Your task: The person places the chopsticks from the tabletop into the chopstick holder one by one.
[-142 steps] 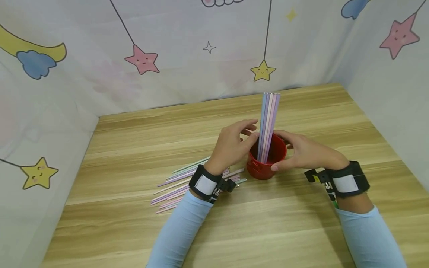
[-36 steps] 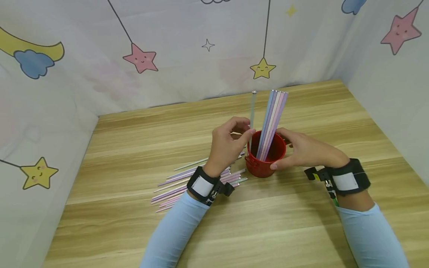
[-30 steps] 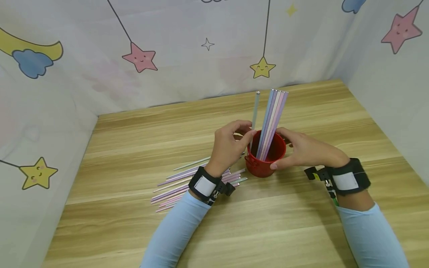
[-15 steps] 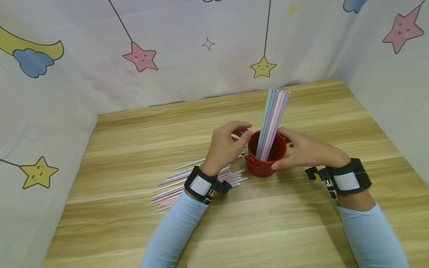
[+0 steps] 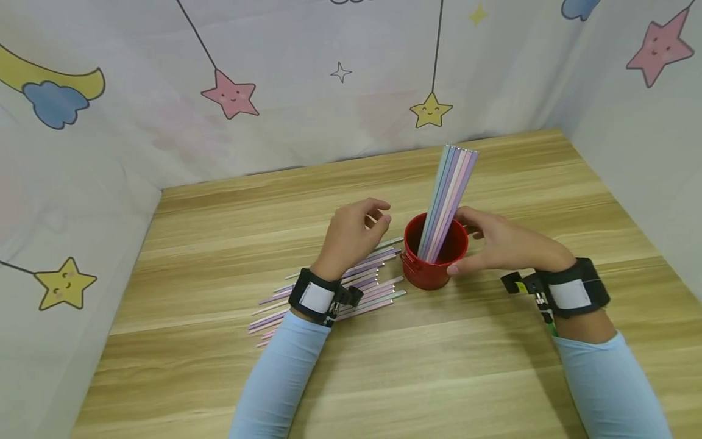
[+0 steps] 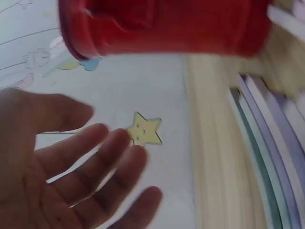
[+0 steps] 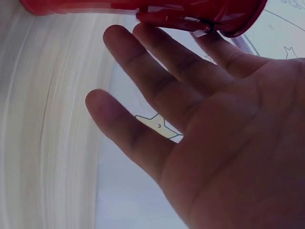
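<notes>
A small red metal bucket (image 5: 425,278) stands upright on the table, with a bundle of pastel pencil-like sticks (image 5: 445,201) leaning to the right inside it, silver ends up. My right hand (image 5: 496,242) holds the bucket's right side, thumb at the front and fingers behind; in the right wrist view its little finger (image 7: 128,129) stays off the red wall. Left of the bucket, my left hand (image 5: 351,235) hovers over loose pastel sticks (image 5: 378,263) with bent fingers and nothing in them. The left wrist view shows its palm empty, bucket above and sticks (image 6: 267,148) at the right.
The wood-grain table (image 5: 417,378) is bordered at the back and sides by a pale curtain (image 5: 307,122) with cartoon stars and clouds. Loose sticks lie fanned under the left forearm, which hides part of them. A camera strap (image 5: 315,297) sits on each wrist.
My left hand brought a pale green stick upright into the bucket and let go; it now leans with the bundle. That hand has since drawn back left. The right hand stays at the bucket.
</notes>
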Tool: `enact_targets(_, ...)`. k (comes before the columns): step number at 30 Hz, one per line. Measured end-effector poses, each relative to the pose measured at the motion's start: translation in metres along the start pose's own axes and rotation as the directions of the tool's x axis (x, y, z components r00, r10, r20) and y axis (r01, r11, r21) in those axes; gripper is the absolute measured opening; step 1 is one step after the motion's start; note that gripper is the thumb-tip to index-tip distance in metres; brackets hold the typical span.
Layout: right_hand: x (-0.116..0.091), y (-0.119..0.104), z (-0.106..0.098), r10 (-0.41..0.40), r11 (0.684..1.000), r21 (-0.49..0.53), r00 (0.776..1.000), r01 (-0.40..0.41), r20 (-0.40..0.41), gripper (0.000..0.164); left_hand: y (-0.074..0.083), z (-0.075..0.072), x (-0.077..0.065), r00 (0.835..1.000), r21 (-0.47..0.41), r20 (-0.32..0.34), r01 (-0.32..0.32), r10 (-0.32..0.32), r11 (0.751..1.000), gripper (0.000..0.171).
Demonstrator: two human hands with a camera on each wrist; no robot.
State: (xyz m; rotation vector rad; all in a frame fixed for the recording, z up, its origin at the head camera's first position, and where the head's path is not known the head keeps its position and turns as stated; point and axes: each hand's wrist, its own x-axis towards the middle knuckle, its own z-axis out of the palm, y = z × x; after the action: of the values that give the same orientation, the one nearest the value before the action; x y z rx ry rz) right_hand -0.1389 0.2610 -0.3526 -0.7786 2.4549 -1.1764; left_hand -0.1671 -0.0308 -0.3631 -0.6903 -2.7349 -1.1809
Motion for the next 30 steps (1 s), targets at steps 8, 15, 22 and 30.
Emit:
enact_targets(8, -0.002, 0.004, 0.001, -0.002, 1.0, 0.019, 1.0, 0.001, 0.025, 0.08, -0.02, 0.008, -0.005, 0.946, 0.402, 0.258, 0.079, -0.196, 0.912, 0.023)
enact_targets(15, -0.003, 0.002, 0.001, 0.011, 1.0, 0.001, 1.0, -0.011, 0.011, 0.082, -0.023, 0.014, -0.007, 0.924, 0.548, 0.29, 0.052, -0.248, 0.835, 0.009)
enact_targets(22, -0.003, 0.001, 0.001, 0.032, 0.999, -0.014, 0.999, -0.032, 0.008, 0.083, -0.023, 0.017, -0.007, 0.921, 0.539, 0.301, 0.051, -0.249, 0.84, 0.011)
enact_targets(30, -0.003, 0.003, 0.0, 0.032, 0.999, -0.009, 0.999, -0.032, 0.021, 0.083, -0.022, 0.016, -0.007, 0.924, 0.516, 0.322, 0.012, -0.206, 0.857, 0.013)
